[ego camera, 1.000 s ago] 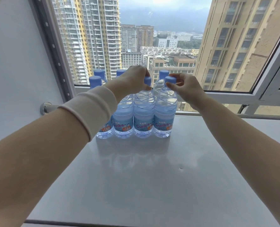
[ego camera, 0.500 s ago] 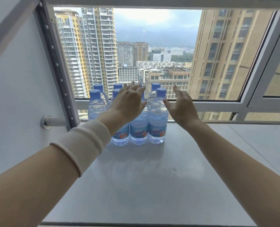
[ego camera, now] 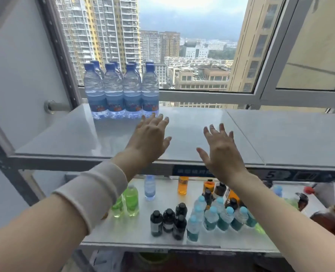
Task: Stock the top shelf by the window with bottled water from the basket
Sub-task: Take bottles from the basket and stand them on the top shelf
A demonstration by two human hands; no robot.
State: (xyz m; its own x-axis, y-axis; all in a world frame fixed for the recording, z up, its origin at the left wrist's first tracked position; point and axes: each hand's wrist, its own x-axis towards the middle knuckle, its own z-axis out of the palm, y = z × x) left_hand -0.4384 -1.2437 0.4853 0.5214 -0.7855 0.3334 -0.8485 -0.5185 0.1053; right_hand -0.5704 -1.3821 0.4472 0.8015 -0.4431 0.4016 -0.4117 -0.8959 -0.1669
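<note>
Water bottles (ego camera: 121,93) are standing in two tight rows at the upper left of the frame, on the top shelf (ego camera: 192,122) right by the window (ego camera: 202,55). Both hands are hovering over the shelf's front half, holding nothing. The left hand (ego camera: 149,138) is reaching flat, fingertips near the bottles' bases, and the right hand (ego camera: 222,152) is splaying wide at centre. Assorted coloured bottles are sitting on the lower shelf (ego camera: 162,234) at the bottom.

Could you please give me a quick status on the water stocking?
Left hand, right hand open, empty, above the top shelf. Water bottles upright in two rows, back left by the window. Basket out of view; nothing blocking.
</note>
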